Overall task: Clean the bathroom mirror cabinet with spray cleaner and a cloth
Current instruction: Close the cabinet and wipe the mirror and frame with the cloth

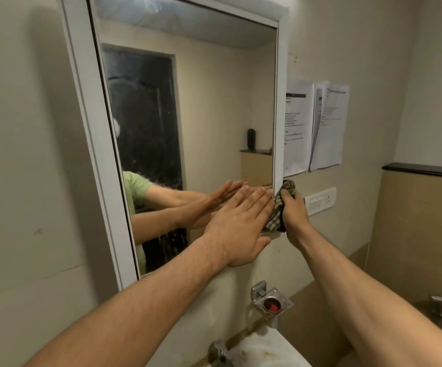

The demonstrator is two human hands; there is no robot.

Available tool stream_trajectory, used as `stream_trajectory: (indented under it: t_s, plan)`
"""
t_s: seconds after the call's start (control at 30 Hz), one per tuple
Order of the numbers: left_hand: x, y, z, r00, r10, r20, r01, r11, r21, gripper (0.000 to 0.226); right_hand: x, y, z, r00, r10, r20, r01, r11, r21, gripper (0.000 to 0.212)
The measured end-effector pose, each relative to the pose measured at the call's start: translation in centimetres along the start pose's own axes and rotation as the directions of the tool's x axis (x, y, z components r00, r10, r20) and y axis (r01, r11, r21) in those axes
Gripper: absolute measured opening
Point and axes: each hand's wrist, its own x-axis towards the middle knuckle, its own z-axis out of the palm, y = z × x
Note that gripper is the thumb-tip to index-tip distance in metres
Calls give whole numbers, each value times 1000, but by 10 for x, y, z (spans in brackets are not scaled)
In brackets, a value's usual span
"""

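The mirror cabinet (90, 128) hangs on the wall with a white frame around its glass door. My left hand (238, 223) presses flat, fingers straight, on the lower right corner of the mirror. My right hand (294, 210) grips a bunched green checked cloth (278, 215) against the cabinet's right side edge, just beside the left hand's fingertips. The glass shows smears in its dark reflected area. No spray bottle is in sight.
Two printed papers (317, 125) are taped to the wall right of the cabinet, above a white switch plate (320, 201). Below are a metal soap holder (271, 304), a tap (219, 352) and the white basin (267, 350). A dark ledge (423, 169) runs at the right.
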Motion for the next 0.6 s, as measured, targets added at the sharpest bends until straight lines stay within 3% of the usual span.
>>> stream_trajectory:
  t_s: [0.2, 0.3, 0.4, 0.5, 0.6]
  plan:
    - [-22, -9, 12, 990, 17, -140, -19, 1000, -15, 76, -29, 73, -21, 941, 339, 20, -335, 918, 212, 40]
    - [-31, -7, 15, 982, 8, -186, -7, 1000, 8, 72, -31, 74, -7, 934, 355, -30, -315, 862, 398, 38]
    - [-43, -9, 16, 964, -5, -267, 9, 1000, 16, 69, -51, 77, 15, 931, 299, -209, -169, 861, 479, 34]
    - [-58, -16, 15, 943, -12, -333, 15, 1000, 5, 70, -83, 82, 37, 916, 95, -389, -7, 975, 223, 41]
    - [-67, -25, 15, 943, -66, -326, 80, 996, 30, 68, -138, 99, 67, 949, -181, -257, 157, 981, -110, 61]
